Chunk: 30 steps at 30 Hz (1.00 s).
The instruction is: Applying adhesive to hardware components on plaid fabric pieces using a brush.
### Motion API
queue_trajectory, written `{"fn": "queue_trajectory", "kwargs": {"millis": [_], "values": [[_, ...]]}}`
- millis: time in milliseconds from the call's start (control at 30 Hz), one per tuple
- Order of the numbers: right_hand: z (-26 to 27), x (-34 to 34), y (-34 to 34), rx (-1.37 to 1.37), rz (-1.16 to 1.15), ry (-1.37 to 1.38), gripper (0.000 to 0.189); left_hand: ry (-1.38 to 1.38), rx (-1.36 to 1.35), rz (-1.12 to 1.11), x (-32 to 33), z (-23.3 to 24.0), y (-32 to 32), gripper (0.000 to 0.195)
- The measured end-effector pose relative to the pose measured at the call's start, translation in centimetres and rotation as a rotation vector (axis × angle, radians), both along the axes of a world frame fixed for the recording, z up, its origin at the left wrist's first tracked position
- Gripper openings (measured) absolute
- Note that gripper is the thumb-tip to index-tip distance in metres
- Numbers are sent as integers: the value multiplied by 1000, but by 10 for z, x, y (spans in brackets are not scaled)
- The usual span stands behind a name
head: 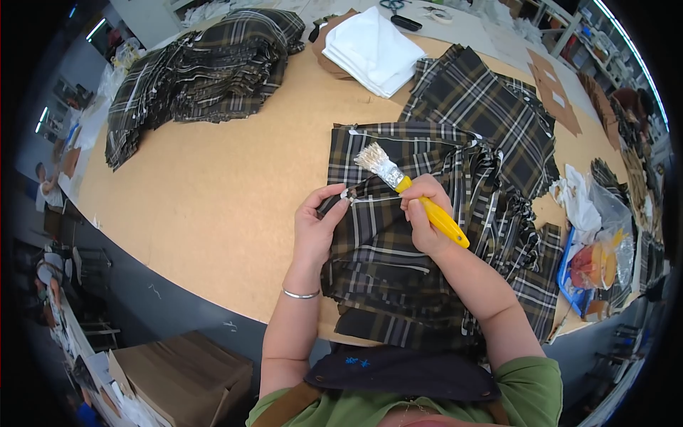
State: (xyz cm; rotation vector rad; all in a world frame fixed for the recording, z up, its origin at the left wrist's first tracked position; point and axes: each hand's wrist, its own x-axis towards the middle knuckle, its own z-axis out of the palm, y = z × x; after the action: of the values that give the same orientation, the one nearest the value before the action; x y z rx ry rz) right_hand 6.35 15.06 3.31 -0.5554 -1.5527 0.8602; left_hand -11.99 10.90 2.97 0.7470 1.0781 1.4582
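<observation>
My right hand (429,213) grips the yellow handle of a flat paintbrush (440,220). Its pale bristles, whitened near the metal ferrule, point up and to the left above the cloth. Between thumb and fingers, my left hand (323,216) pinches the edge of a dark plaid fabric piece (368,184), where a small white patch shows. Beneath both hands lies a loose heap of plaid fabric (395,267), with folds and gathered strips towards its right side. What the left palm covers is hidden.
A large plaid stack (224,69) lies far left on the tan tabletop (213,192). White folded cloth (371,50) and more plaid panels (480,96) lie beyond. At right stands a blue tray (565,272) beside a plastic-wrapped container (592,267). A cardboard box (181,379) stands below left.
</observation>
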Motion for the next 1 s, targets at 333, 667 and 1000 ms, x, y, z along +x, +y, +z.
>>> {"fn": "queue_trajectory", "kwargs": {"millis": [333,667,1000], "values": [[7,-3,-1,42,-37,-84,12,82,26,-29,-5,5,-5,27],[15,-14,1,335,-13,-297,34,245,177,-148,6,16,-15,48],[18,-8,2,322,126,-393,46,500,230,-99,6,11,-18,48]]}}
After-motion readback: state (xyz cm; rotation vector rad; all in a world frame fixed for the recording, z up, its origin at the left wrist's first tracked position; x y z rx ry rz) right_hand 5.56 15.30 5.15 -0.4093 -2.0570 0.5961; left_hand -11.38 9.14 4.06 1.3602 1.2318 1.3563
